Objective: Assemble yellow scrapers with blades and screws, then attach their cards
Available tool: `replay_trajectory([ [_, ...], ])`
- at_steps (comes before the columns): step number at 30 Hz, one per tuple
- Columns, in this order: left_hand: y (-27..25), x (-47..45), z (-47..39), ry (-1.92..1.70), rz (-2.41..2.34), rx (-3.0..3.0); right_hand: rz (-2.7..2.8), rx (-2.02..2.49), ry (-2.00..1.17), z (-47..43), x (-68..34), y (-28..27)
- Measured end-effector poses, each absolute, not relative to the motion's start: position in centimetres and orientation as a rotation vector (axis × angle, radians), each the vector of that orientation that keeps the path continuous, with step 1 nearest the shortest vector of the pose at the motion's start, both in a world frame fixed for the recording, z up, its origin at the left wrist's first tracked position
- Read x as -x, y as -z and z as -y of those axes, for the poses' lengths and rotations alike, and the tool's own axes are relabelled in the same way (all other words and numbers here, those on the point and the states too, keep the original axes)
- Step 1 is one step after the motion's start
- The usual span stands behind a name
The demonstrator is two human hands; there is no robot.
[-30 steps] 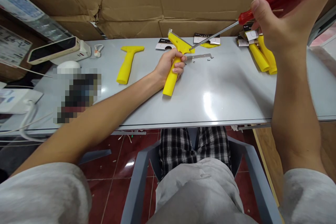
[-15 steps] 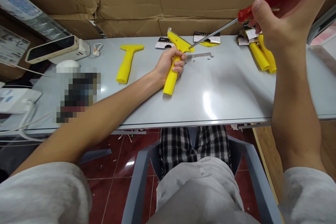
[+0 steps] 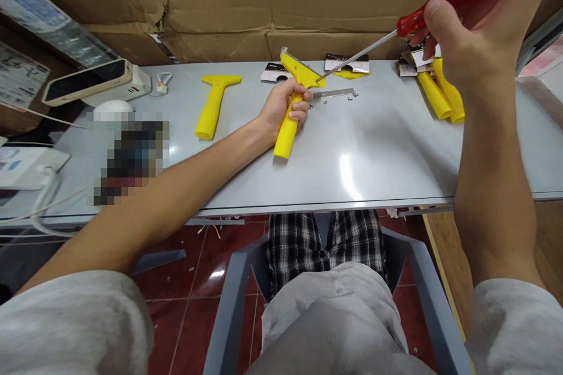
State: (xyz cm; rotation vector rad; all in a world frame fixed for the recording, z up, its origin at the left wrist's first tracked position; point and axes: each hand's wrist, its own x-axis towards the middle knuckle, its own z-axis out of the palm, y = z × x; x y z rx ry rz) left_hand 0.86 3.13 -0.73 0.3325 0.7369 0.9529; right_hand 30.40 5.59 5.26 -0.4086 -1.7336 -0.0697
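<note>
My left hand is wrapped round the handle of a yellow T-shaped scraper, its wide head tilted up toward the back. From the right, my right hand grips the red handle of a long screwdriver. The screwdriver's tip meets the right end of the scraper head; whether it sits in a screw is too small to tell. Just behind my left fingers lies a flat metal strip with small screws around it. Another yellow scraper rests on the table to the left.
Black-and-white card packaging and more yellow scrapers lie along the table's back edge. At the left are a phone, a blurred dark object and a power strip with cables. Cardboard stands behind the table.
My right hand has turned slightly around the screwdriver handle. The tip stays at the scraper head, and my left hand holds the scraper in the same place.
</note>
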Motion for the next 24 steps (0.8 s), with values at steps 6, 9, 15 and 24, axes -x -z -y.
replay_trajectory([
  [6, 0.7, -0.9, -3.1, -0.936, -0.743, -0.323, 1.723, 0.373, 0.343, -7.7, -31.6, -4.9],
  [9, 0.6, -0.9, -3.1, -0.944, -0.746, -0.310, 1.723, 0.447, 0.292, -7.1, -31.2, -4.9],
  [15, 0.5, -1.0, -3.1, -0.974, -0.745, -0.347, 1.749, 0.548, 0.109, -4.7, -30.6, -5.5],
  [24, 0.5, -1.1, -3.0, -0.973, -0.764, -0.373, 1.722, 0.678, 0.245, -4.2, -30.8, -5.3],
])
